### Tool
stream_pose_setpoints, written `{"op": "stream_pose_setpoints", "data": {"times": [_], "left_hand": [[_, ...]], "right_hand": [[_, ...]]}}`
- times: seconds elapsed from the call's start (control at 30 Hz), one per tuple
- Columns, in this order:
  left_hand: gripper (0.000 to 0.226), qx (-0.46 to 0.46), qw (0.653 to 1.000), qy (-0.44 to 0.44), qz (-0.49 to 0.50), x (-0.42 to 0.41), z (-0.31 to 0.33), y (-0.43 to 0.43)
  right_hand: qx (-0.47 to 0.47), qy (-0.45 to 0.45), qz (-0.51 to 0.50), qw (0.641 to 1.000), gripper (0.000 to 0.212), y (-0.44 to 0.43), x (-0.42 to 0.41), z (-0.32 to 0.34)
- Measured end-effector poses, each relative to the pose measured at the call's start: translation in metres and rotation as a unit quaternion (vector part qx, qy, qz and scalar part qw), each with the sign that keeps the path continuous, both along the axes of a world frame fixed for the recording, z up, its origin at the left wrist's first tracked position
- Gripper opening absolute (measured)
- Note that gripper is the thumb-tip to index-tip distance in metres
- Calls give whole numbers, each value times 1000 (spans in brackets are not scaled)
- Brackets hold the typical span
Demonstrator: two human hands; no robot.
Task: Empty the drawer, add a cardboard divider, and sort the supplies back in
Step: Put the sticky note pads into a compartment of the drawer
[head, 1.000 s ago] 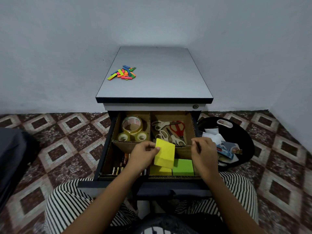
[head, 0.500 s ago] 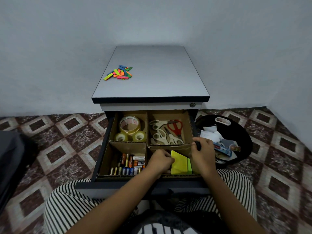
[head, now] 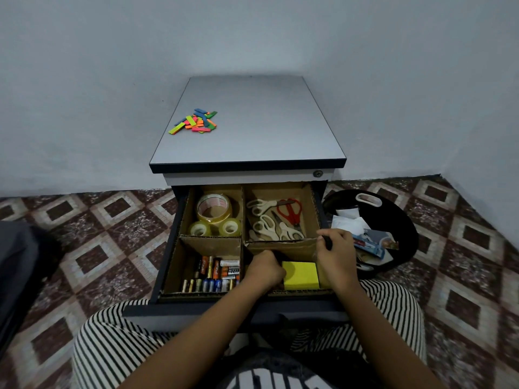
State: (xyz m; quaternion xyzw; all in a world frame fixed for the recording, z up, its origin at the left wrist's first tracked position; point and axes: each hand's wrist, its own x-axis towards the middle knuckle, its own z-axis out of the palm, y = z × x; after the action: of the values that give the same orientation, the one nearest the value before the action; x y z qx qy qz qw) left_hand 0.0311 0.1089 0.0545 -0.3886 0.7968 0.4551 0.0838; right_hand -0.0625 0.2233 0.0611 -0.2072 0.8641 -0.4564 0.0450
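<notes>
**Sticky pad going into the drawer's front-right slot**

Yellow sticky-note pad (head: 301, 275) is lying flat in the front-right compartment of the drawer (head: 196, 309). It's a bright square block with clean edges. Left hand (head: 265, 272) is right up against its left edge with the fingers tucked out of sight, so I can't tell if it's gripping or just nudging. Right hand (head: 335, 252) is curled round the drawer's right wall, probably to steady it. Tip imo: slide the pad flat into the corner without buckling the cardboard divider (head: 213, 244). Tape rolls (head: 214, 210) sit back-left, scissors (head: 276, 217) back-right, batteries (head: 213, 272) front-left. Coloured strips (head: 196, 122) lie on the cabinet top behind the drawer, black tray (head: 404, 220) to its right.
</notes>
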Motion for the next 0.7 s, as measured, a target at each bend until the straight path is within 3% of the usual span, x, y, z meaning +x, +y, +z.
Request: {"op": "stream_pose_setpoints", "data": {"times": [0.2,0.37,0.5,0.6,0.7], "left_hand": [[18,103,993,25,51,-4,-34,-11],[13,137,988,31,56,0,-18,-8],[19,99,995,13,7,6,0,-9],[20,78,996,17,-31,11,24,-10],[19,25,997,55,-57,18,54,-14]], "right_hand": [[-3,8,3,1000,20,0,0,-1],[0,11,4,1000,19,0,0,-1],[40,46,15,998,21,-1,0,-3],[95,136,38,985,23,-5,3,-3],[82,192,81,975,24,-14,5,4]]}}
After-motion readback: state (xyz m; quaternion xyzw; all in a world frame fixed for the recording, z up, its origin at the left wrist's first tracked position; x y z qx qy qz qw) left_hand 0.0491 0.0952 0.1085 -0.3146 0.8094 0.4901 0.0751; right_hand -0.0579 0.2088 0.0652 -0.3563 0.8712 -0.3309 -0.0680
